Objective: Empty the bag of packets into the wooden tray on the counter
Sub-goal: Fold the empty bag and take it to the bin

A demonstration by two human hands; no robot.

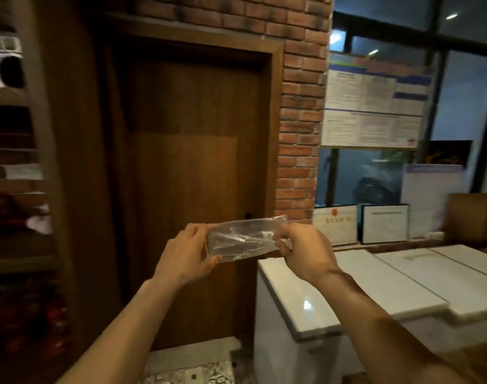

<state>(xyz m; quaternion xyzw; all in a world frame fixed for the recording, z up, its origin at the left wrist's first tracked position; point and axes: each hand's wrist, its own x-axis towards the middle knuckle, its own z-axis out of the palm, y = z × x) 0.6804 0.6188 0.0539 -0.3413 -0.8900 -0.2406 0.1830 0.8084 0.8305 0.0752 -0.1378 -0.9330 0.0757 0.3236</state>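
A clear plastic bag [243, 238], folded flat and crumpled, is held up at chest height in front of a wooden door. My left hand [185, 253] pinches its left end and my right hand [303, 250] pinches its right end. The bag looks see-through, and I cannot tell whether any packets are inside it. No wooden tray shows in this view.
A white chest freezer [347, 289] with lids stands at the right, below a window. Framed certificates [358, 224] lean behind it. A brown box [471, 214] sits at the far right. Wooden shelves [18, 189] with goods line the left. The wooden door [187, 151] and brick wall [300, 128] face me.
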